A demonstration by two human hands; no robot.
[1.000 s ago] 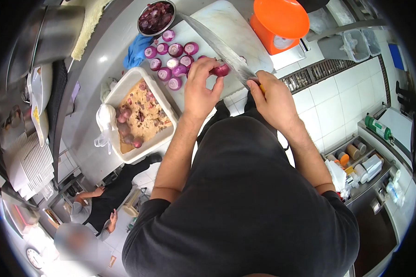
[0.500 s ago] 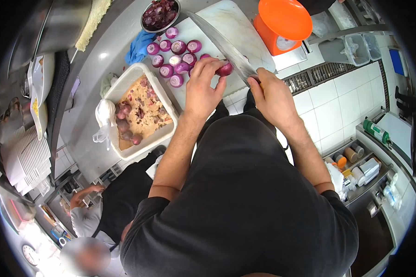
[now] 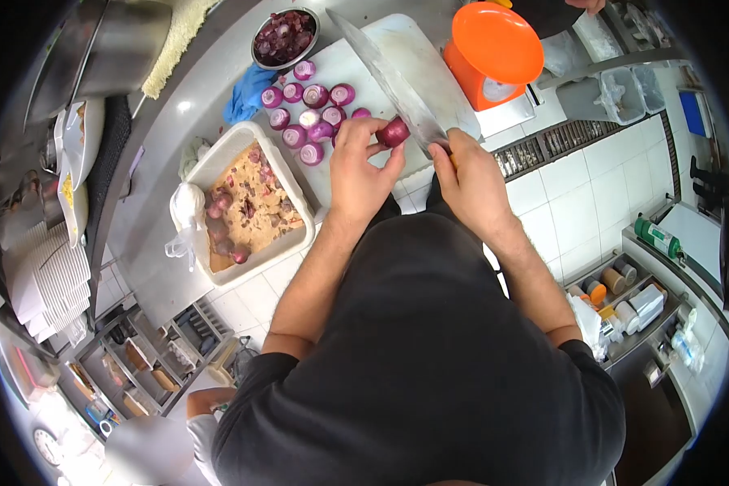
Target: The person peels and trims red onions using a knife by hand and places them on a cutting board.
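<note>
My left hand (image 3: 360,166) pinches a red onion (image 3: 393,132) between thumb and fingers, over the near part of the white cutting board (image 3: 429,61). My right hand (image 3: 468,172) is closed round the yellow handle of a large knife (image 3: 385,77). The blade points up and left, and its part near the handle is close beside the onion; whether they touch I cannot tell. Several trimmed purple onions (image 3: 316,95) stand in a group on the left of the board. Above them is a metal bowl (image 3: 285,38) of dark red onion skins.
A white tub (image 3: 259,263) at the left holds whole onions and loose skins. A blue cloth (image 3: 249,95) lies by the bowl. An orange scale (image 3: 496,44) stands right of the board. Another person (image 3: 206,429) is at the lower left; part of a hand (image 3: 587,5) shows at the top right.
The onion in my left hand has turned and shows more of its red side. The knife's blade has swung slightly more upright. The person at the lower left has moved down, mostly behind my shoulder.
</note>
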